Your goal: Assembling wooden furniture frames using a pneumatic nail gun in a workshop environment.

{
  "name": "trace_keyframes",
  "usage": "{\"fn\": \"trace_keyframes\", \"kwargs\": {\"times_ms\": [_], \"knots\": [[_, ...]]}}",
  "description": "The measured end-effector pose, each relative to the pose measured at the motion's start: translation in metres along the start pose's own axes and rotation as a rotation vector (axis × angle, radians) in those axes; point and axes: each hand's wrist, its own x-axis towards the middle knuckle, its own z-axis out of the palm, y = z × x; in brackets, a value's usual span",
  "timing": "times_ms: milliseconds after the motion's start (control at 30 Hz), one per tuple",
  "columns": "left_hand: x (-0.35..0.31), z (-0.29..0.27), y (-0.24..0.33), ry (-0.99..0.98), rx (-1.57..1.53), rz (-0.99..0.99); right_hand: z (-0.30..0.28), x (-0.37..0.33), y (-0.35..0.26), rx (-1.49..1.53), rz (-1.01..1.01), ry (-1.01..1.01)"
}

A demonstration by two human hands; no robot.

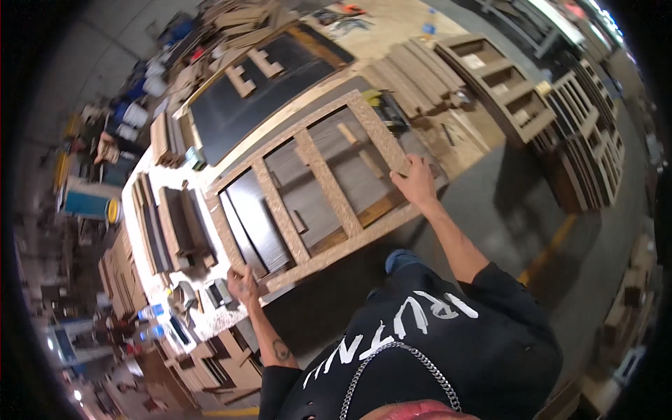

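Observation:
A wide particle-board frame with two inner crossbars and three openings is tilted over the worktable in front of me. My left hand grips its near left corner. At the right end, my right hand is closed round the side rail, fingers over the top face. Through the openings show a dark, shiny panel and short wood strips. Just left of the frame lie stacked dark boards.
Beyond the frame lies a black panel with two notched wood pieces on it. Board stacks stand farther back. More built frames lean at the right, by a yellow floor line. Small tools rest near my left hand.

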Motion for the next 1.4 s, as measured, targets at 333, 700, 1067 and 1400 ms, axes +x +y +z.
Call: {"fn": "trace_keyframes", "kwargs": {"times_ms": [333,700,1067,1400], "knots": [[0.000,0.072,0.136,-0.186,-0.116,0.419,-0.118,-0.095,0.151,0.182,0.337,0.107],[0.004,0.383,0.637,-0.592,-0.168,1.084,-0.262,-0.005,0.326,0.233,0.614,0.652],[0.029,0.607,0.858,-0.502,-0.142,1.326,-0.301,0.201,0.409,0.470,0.738,0.793],[0.043,0.731,0.801,-0.889,-0.301,0.569,-0.243,0.261,0.472,0.183,0.751,0.687]]}}
